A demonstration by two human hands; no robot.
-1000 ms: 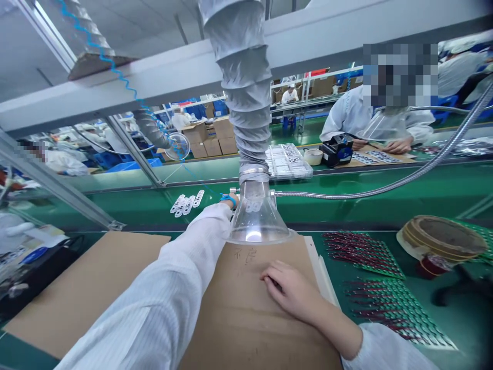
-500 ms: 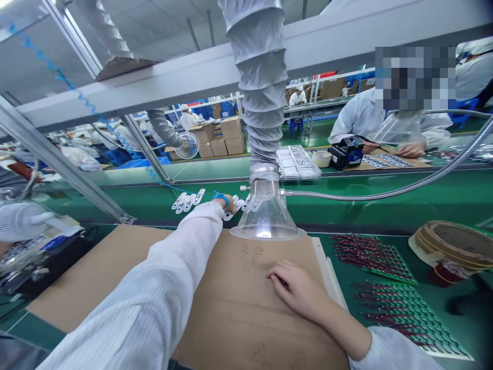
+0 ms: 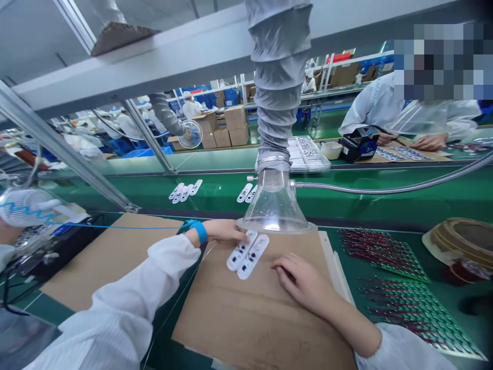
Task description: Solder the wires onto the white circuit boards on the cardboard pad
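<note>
The left hand (image 3: 222,231) is bringing its fingers (image 3: 236,237) down over the far ends of two white strips (image 3: 248,251), apparently pinching them. The strips are lying side by side on the cardboard sheet (image 3: 250,313). Just right of them the right hand (image 3: 304,285) is resting loosely curled, grasping nothing. Keeping the strips flat and parallel looks wise. A clear hood (image 3: 275,208) is hanging low just above the fingers, crowding any lift. Beyond it, spare strips (image 3: 185,191) are lying on the green belt (image 3: 346,198), with wired boards (image 3: 381,252) further right.
</note>
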